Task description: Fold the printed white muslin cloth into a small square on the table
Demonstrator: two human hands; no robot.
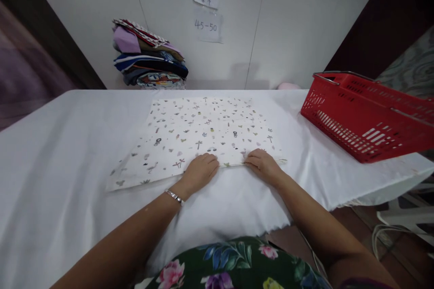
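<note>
A white cloth (210, 131) printed with small palms, birds and leaves lies spread in a flat rectangle in front of me. My left hand (202, 169), with a silver bracelet at the wrist, is closed on the cloth's near edge, left of its middle. Farther right along that same edge, my right hand (262, 165) pinches the cloth between curled fingers and thumb. Layers show at the near right corner, so the cloth looks folded. Both thumbs are mostly hidden.
A white tablecloth (68, 153) covers the table. On the right stands a red plastic basket (369, 117) with metal handles. A stack of folded fabrics (151, 56) sits at the back left against the wall. Paper signs (206, 25) hang on the wall.
</note>
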